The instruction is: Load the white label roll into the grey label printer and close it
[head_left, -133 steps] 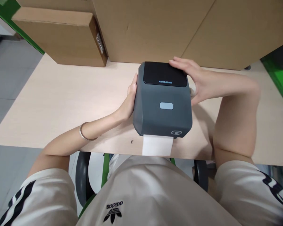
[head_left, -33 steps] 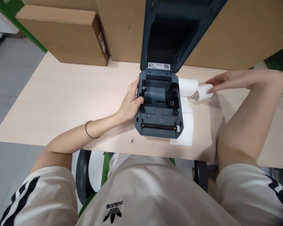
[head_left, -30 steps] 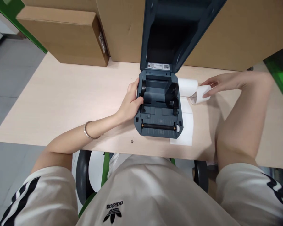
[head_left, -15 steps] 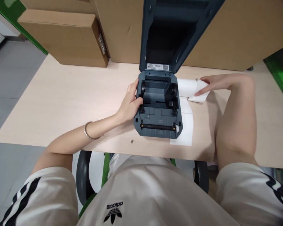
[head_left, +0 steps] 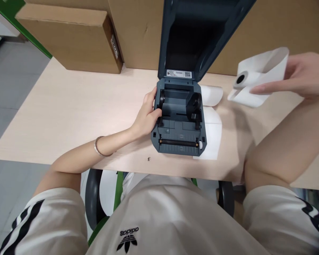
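Note:
A dark blue-grey label printer (head_left: 172, 102) stands on the table with its lid (head_left: 196, 46) raised, showing black roll holders and a front roller. My left hand (head_left: 146, 115) grips the printer's left side, thumb over the rim and fingers along the outer wall. To the right, my right hand (head_left: 305, 74) holds a paper roll (head_left: 251, 78) above the tabletop; its dark core hole faces the printer and loose white paper curls around it. Beside the printer's right wall lie curled white paper (head_left: 211, 95) and a flat white paper strip (head_left: 212, 134), partly hidden by the printer.
A flat cardboard box (head_left: 66, 42) stands at the back left of the light wood table (head_left: 55, 117). Large cardboard (head_left: 138, 35) lines the back, behind the lid. A small dark bit (head_left: 149, 159) lies near the front edge. Chair armrests (head_left: 94, 198) are below.
My right hand has lifted the paper roll off the table, up and to the right, away from the printer. My left hand has stayed on the printer.

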`<state>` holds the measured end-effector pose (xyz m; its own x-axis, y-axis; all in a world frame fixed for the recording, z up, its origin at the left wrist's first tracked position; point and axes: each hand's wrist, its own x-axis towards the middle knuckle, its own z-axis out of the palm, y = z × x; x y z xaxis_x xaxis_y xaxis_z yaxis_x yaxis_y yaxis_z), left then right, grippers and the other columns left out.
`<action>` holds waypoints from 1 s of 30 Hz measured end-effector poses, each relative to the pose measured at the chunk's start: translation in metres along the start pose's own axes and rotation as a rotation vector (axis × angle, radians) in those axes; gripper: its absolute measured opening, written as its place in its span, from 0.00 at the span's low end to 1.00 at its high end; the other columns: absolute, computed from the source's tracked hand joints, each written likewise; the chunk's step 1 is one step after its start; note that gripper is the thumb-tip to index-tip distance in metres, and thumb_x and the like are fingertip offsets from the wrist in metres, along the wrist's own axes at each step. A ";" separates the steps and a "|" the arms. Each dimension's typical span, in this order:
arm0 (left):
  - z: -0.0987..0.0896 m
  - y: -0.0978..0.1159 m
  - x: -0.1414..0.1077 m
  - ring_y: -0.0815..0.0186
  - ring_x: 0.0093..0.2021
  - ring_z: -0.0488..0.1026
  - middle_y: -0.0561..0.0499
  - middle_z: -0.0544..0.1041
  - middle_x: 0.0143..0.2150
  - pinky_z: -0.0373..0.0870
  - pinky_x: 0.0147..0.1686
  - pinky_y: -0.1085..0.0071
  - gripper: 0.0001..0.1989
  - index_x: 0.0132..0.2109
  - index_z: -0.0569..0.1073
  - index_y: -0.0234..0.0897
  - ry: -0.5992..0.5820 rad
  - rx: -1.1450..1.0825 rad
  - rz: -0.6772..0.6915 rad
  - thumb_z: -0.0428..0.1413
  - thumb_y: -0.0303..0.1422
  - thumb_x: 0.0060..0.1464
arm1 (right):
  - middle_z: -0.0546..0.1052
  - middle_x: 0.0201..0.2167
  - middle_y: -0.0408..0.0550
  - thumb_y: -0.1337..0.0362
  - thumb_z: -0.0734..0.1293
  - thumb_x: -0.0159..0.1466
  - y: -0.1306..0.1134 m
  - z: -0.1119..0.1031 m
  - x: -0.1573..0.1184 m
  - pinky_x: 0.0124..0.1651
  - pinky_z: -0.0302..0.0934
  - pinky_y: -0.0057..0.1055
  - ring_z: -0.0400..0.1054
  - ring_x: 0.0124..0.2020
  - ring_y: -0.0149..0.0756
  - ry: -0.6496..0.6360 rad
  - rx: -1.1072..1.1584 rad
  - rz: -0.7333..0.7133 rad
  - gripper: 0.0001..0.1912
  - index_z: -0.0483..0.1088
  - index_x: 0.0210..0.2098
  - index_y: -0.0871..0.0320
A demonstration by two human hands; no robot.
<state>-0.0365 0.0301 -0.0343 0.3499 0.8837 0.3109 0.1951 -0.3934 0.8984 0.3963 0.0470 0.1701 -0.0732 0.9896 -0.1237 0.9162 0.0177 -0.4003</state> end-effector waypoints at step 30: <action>0.000 0.004 0.000 0.44 0.88 0.59 0.46 0.63 0.88 0.61 0.86 0.46 0.51 0.87 0.53 0.51 -0.009 0.020 0.009 0.58 0.35 0.60 | 0.78 0.43 0.51 0.45 0.70 0.68 -0.127 0.107 -0.019 0.50 0.70 0.45 0.76 0.43 0.50 -0.410 -0.023 -0.603 0.27 0.84 0.59 0.52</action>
<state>-0.0360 0.0287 -0.0309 0.3598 0.8779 0.3160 0.2098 -0.4061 0.8894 0.2394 0.0106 0.1258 -0.7057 0.6736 -0.2197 0.6773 0.5505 -0.4881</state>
